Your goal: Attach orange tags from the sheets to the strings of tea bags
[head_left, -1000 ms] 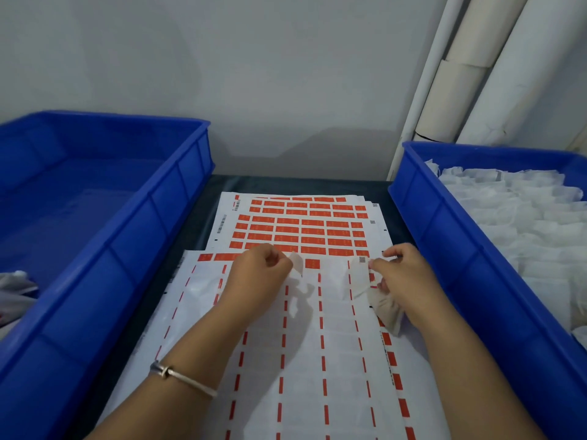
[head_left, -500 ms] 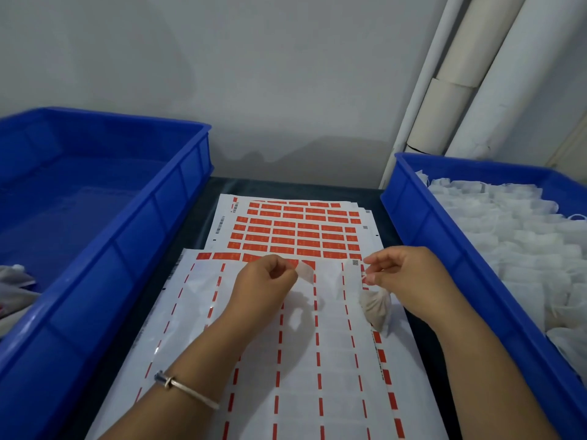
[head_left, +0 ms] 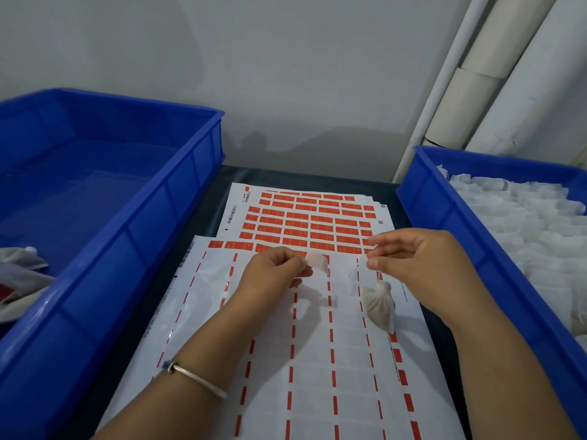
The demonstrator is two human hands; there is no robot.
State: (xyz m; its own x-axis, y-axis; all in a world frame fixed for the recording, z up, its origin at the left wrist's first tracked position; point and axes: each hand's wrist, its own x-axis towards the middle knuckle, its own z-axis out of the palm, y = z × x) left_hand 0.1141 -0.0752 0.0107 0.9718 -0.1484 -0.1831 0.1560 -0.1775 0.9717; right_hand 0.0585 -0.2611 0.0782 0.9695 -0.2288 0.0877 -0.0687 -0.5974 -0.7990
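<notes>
at the far left a blue bin (head_left: 104,223) sits on the dark table (head_left: 219,185), with a few crumpled tea bags (head_left: 22,274) lying in its near corner; just beside it, in the middle, a spent sheet (head_left: 286,360) lies flat, mostly white with dashed orange strips left between the peeled rows, and it overlaps the near edge of a full sheet (head_left: 305,220) still covered in rows of orange tags; the left forearm reaches in from the lower left with a thin metal bangle (head_left: 193,377) on the wrist, and the left hand (head_left: 273,276) hovers over the spent sheet with its fingers curled in and thumb and forefinger pinching a small peeled tag (head_left: 316,261), which shows its pale side and curls upward; the right forearm comes in from the lower right, and the right hand (head_left: 422,262) is raised at about the same height, forefinger extended toward the left hand and thumb pressed to the fingertips, pinching a thin string (head_left: 378,274); a tea bag (head_left: 379,308) hangs from that string, tilted, just above the spent sheet; the tag and the string are near each other but apart; at the far right a second blue bin (head_left: 451,223) is packed with white tea bags (head_left: 527,223); behind it pale pipes (head_left: 495,68) run up the grey wall.
</notes>
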